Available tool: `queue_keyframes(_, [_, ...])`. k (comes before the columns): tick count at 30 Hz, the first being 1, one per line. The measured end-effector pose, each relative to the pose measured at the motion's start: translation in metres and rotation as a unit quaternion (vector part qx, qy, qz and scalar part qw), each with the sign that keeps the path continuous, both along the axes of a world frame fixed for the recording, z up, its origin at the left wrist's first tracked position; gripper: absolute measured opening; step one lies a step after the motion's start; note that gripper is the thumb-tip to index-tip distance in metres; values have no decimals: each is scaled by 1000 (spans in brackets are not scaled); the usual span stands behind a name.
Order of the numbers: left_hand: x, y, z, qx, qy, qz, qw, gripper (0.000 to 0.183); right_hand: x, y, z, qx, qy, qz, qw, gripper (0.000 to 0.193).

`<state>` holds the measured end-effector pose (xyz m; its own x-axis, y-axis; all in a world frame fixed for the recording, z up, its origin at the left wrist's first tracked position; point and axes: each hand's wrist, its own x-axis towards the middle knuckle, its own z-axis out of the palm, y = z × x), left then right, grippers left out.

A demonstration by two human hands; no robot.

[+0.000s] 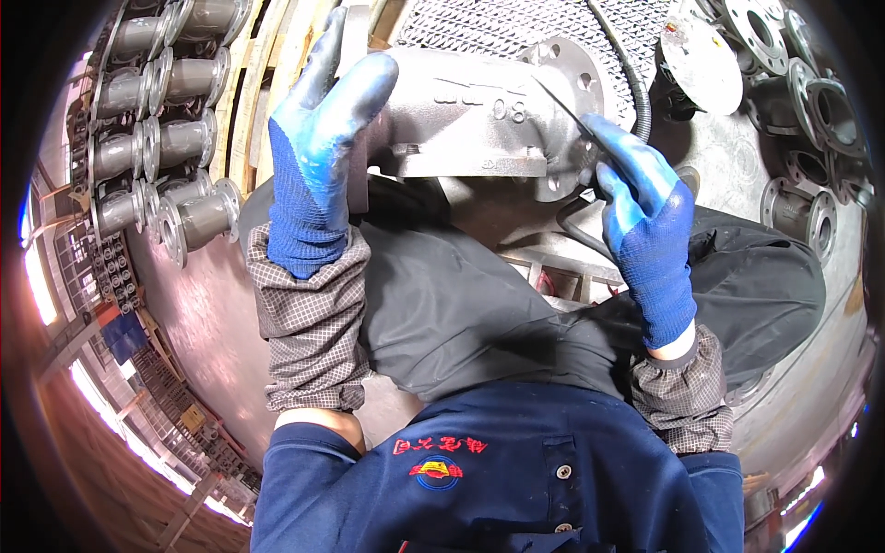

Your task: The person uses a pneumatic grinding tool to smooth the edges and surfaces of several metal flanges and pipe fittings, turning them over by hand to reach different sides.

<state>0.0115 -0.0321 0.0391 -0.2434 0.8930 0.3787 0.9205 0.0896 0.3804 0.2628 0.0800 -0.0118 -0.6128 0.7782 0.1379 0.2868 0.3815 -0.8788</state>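
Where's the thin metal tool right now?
In the head view, upper right of centre: the thin metal tool is pinched in the right hand, its tip against the grey flanged casting steadied by the left hand.

The near flange of the grey cast-iron flanged pipe fitting (pixel 461 115) is covered by the left hand (pixel 313 147). The thin metal tool (pixel 562 103) is largely hidden inside the right hand (pixel 645 221), so its kind cannot be told. The stacked grey flanged pipe pieces (pixel 166 120) are cut off at the rim.
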Motion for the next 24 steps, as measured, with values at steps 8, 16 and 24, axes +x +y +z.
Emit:
queue_keyframes(8, [-5,1,-3,18,-11,-41,999,39,-6,-1,6,-35,83,-99,991,29])
queue_keyframes(16, [-7,1,-6,21,-16,-41,999,36,-45,26,9,240,-187,-80,949,64])
queue_keyframes(24, [-4,-1,-12,29,-171,22,985,34,-86,44,35,192,-306,-15,932,78])
